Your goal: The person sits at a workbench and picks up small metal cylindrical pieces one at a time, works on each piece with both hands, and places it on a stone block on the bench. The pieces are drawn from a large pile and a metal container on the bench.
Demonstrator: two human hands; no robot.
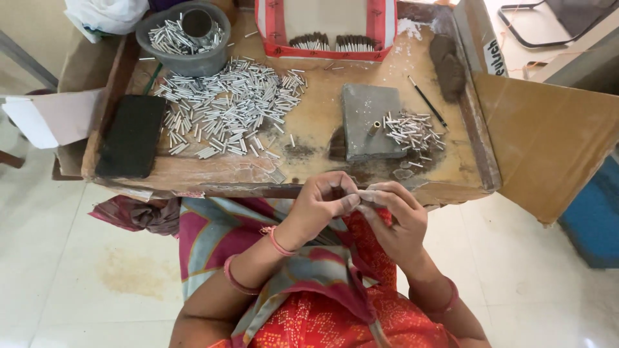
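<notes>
A big heap of small silver tubes (229, 106) is spread over the left of the wooden worktop (309, 129). A grey bowl (187, 61) with more tubes is set at the far left. A black pad (132, 135) is laid on the near left. A grey stone block (367, 122) is placed in the middle, with a thin black stick (427, 102) seen to its right.

small pale tube (369, 193) (mostly hidden), pinched between fingertips (351, 201)
</notes>
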